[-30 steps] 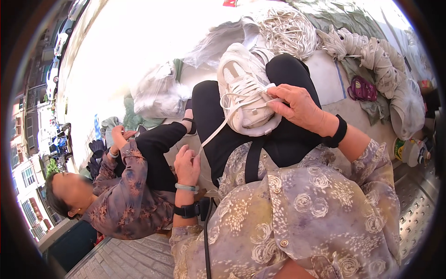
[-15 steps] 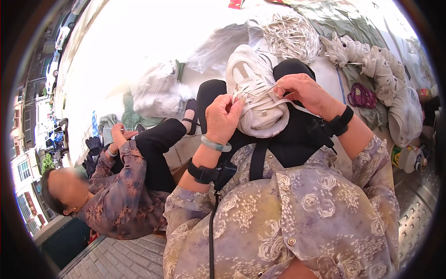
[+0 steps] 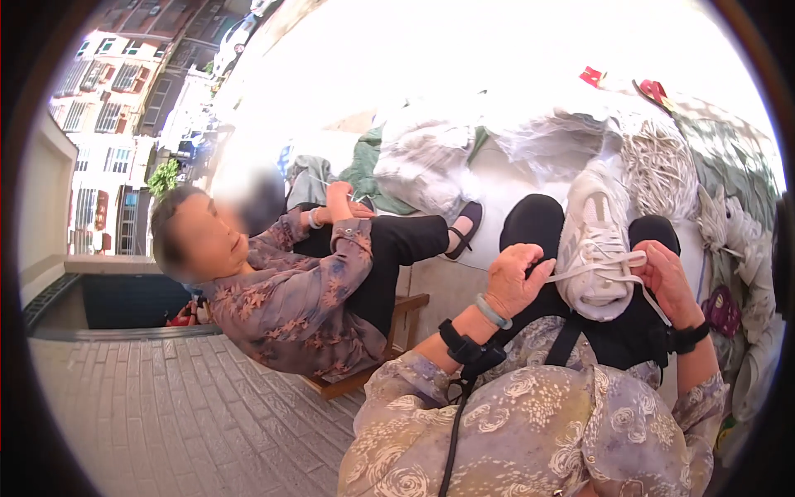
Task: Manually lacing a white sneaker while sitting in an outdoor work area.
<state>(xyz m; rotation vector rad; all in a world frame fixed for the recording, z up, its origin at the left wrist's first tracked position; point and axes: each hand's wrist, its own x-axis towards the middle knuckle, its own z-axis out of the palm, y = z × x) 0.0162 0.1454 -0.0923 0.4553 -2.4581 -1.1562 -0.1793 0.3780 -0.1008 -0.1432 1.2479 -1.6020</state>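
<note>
A white sneaker [image 3: 598, 294] rests between my knees, its heel end toward me and its toe pointing away. White shoelace [image 3: 590, 267] crosses over its opening in a stretched band. At the shoe's left side my left hand [image 3: 515, 280] is closed, thumb against fingers, on one end of the lace. On the right side my right hand [image 3: 665, 280] pinches a loop of the same lace, and a loose strand hangs below it. The fingertips of both hands stay a little clear of the shoe's sides.
A bundle of white laces [image 3: 654, 166] lies beyond the shoe. White plastic bags [image 3: 426, 153] and green cloth [image 3: 377, 170] are at the far left of it. To my left another person [image 3: 290, 290] sits on a wooden stool [image 3: 406, 319]. A purple item [image 3: 722, 311] lies at right.
The view has swung left, so everything sits further right in it. My hands have drawn apart to the shoe's sides, pulling the lace out across its opening.
</note>
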